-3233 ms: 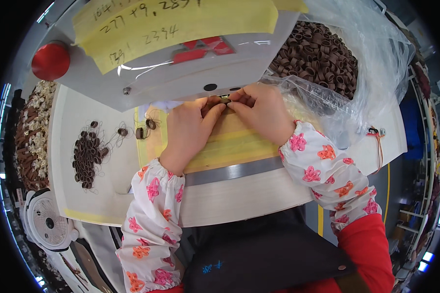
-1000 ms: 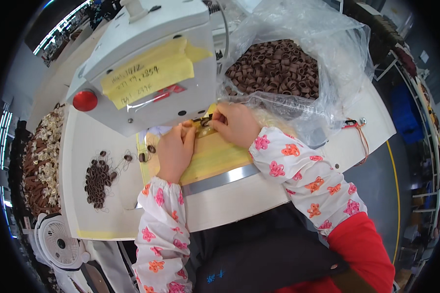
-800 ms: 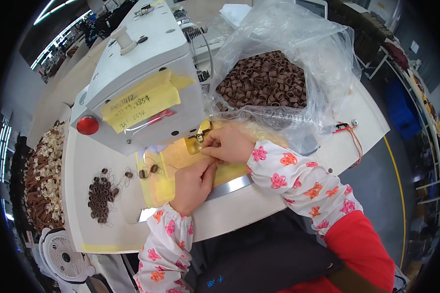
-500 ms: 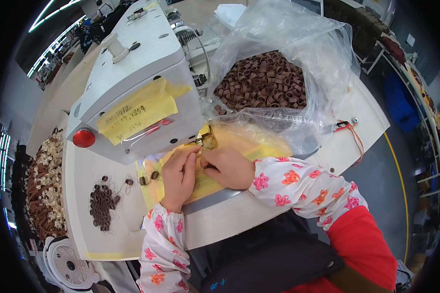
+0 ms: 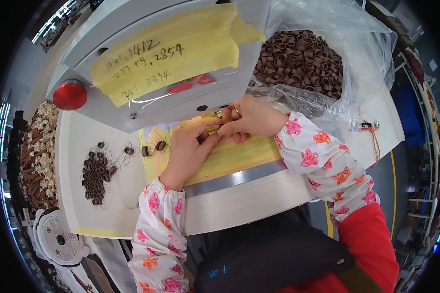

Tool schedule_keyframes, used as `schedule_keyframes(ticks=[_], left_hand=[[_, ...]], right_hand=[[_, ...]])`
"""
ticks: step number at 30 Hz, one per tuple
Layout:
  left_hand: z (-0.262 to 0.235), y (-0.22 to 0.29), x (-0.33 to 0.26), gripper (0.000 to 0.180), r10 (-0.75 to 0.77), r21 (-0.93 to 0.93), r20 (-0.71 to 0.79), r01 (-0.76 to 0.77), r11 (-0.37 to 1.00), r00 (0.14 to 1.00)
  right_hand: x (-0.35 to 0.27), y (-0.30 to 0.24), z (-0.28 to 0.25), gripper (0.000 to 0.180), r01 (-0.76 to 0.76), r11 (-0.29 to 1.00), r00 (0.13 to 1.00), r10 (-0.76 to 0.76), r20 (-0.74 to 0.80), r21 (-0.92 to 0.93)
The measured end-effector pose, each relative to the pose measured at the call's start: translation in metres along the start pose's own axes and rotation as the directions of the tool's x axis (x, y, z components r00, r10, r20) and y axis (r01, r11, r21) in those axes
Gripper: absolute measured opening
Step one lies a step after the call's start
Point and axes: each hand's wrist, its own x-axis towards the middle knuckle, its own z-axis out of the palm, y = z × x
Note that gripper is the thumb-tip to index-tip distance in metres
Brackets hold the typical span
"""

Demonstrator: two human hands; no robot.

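Observation:
Both my hands meet under the front end of a pale grey sewing machine [image 5: 252,53]. My left hand [image 5: 188,149] has thumb and forefinger brought together close to the work spot. Beside it, my right hand [image 5: 254,118] is closed in a pinch, its fingertips almost touching the left ones. Whatever the fingers hold is small and mostly covered by them. Beneath the hands lies a yellow-taped work surface [image 5: 247,155] with a metal front edge. Left of my left wrist, a brown loop [image 5: 160,145] and others trail thin threads.
A pile of brown loops [image 5: 97,178] with tangled threads lies on the table's left. At back right, a clear plastic bag [image 5: 369,49] holds many brown loops [image 5: 298,63]. A red button [image 5: 70,94] juts from the machine. A white fan [image 5: 58,239] stands lower left.
The view has shifted closer, so the machine looks larger. My right hand has turned and its fingers now reach further in beneath the machine head. My left hand stays beside it.

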Motion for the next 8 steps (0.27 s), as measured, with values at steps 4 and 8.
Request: schedule_keyframes(ticks=[4,8], left_hand=[[0.002,-0.001,0.005,0.017,-0.041,0.037,-0.061,0.043,0.998,0.997],[0.005,-0.004,0.010,0.018,-0.122,0.074,-0.083,0.129,0.989,0.989]], right_hand=[[0.001,0.009,0.009,0.017,0.243,0.925,0.938,-0.300,-0.172,-0.291],[0.006,0.032,0.011,0.017,0.321,0.761,0.787,-0.546,-0.288,-0.564]])
